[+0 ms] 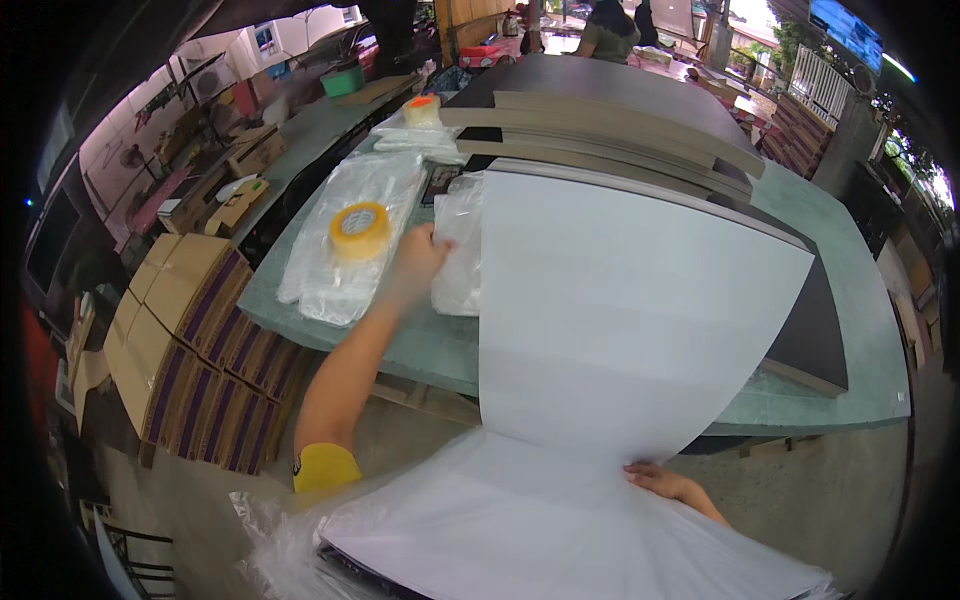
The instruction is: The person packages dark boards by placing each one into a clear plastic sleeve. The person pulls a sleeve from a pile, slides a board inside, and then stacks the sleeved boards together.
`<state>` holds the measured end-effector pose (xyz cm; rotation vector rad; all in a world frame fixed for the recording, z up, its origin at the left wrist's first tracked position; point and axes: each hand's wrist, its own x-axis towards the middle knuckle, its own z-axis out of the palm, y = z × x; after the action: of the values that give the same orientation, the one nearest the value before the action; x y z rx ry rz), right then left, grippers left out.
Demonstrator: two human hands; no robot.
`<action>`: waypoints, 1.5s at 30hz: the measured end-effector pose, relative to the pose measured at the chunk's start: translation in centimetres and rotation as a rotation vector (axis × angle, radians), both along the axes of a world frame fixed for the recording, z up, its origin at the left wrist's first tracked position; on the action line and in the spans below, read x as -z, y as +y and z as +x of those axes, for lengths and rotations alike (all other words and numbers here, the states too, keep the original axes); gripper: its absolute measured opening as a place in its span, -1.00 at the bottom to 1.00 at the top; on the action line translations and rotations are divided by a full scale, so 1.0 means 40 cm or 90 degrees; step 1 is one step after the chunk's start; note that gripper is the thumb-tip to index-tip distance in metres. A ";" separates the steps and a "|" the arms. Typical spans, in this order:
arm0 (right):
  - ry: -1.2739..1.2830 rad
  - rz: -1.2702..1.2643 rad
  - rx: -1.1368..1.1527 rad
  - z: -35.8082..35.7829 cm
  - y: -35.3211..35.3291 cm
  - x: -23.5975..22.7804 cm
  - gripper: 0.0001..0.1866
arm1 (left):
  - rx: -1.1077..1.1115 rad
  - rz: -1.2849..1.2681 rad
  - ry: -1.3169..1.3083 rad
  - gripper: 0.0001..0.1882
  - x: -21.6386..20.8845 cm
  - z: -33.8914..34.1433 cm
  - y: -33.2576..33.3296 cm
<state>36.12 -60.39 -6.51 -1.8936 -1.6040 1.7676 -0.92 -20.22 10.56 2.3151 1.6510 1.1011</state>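
A large white sheet [620,300] lies over a stack of boards on the green table and narrows toward me. Nearest me, a plastic-wrapped white stack [560,530] spreads out. My right hand [660,481] is closed over the sheet's right edge where the two meet; its thumb is hard to see. My left hand [420,258], slightly blurred, pinches the edge of a pile of clear plastic bags [460,270] beside the sheet. To its left, a roll of clear yellowish tape [359,232] rests on more clear plastic bags [335,290].
Long grey board strips [610,130] lie across the back of the green table [870,330]. A second tape roll [422,111] sits at the far left. Stacked cardboard cartons [190,350] stand on the floor at left. A person [610,35] is far off.
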 end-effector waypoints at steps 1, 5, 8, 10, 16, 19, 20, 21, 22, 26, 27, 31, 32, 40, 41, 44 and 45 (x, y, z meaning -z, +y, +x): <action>-0.003 0.011 0.003 -0.001 -0.002 0.003 -0.39 | 0.036 -0.116 0.000 -0.68 -0.045 0.006 0.022; -0.004 0.037 0.006 0.005 -0.006 0.020 -0.43 | 0.167 -0.094 -0.453 -0.84 -0.285 0.033 0.040; -0.015 0.007 0.027 -0.009 -0.008 0.013 -0.45 | 0.212 -0.257 -0.330 -0.84 -0.284 0.071 0.024; -0.043 -0.010 0.009 0.013 0.007 -0.006 -0.46 | 0.325 -0.294 -0.537 -0.81 -0.366 0.097 -0.002; -0.063 0.086 -0.031 0.064 0.093 -0.187 -0.55 | 0.456 -0.060 -0.821 -0.76 -0.554 0.087 -0.155; -0.104 0.192 0.019 0.031 0.091 -0.323 -0.61 | 0.325 0.478 -0.671 -0.72 -0.596 0.073 -0.413; -0.084 0.167 0.025 0.052 0.079 -0.328 -0.57 | 0.375 0.602 -0.574 -0.70 -0.563 0.089 -0.484; -0.067 0.141 0.059 0.075 0.069 -0.325 -0.53 | 0.490 0.644 -0.475 -0.68 -0.510 0.120 -0.527; -0.064 0.165 0.038 0.067 0.087 -0.344 -0.55 | 0.627 0.573 -0.356 -0.66 -0.445 0.140 -0.561; -0.015 0.225 -0.073 -0.022 0.144 -0.466 -0.56 | 0.577 -0.124 -0.015 -0.72 0.067 0.208 -0.497; 0.015 0.238 -0.080 -0.048 0.169 -0.507 -0.54 | 0.650 -0.132 -0.024 -0.73 0.038 0.211 -0.525; -0.069 0.462 -0.197 -0.148 0.168 -0.433 -0.61 | 0.773 -0.317 -0.180 -0.73 -0.017 0.284 -0.660; -0.051 0.563 -0.107 -0.148 0.155 -0.384 -0.62 | 0.820 -0.328 -0.208 -0.73 -0.039 0.298 -0.669; 0.097 0.655 0.404 -0.018 0.194 -0.312 -0.62 | 0.742 0.534 -0.192 -0.60 -0.294 0.251 -0.706; 0.107 0.667 0.418 -0.011 0.204 -0.325 -0.62 | 0.724 0.590 -0.129 -0.60 -0.319 0.242 -0.688; 0.106 0.706 0.464 0.025 0.184 -0.359 -0.60 | 0.643 0.596 0.080 -0.67 -0.319 0.264 -0.613; 0.102 0.722 0.484 0.040 0.163 -0.368 -0.60 | 0.590 0.508 0.184 -0.74 -0.300 0.273 -0.587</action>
<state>37.72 -53.88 8.20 -1.3806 -1.1307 0.4668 9.99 -43.70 22.56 3.2127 -0.0688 1.3037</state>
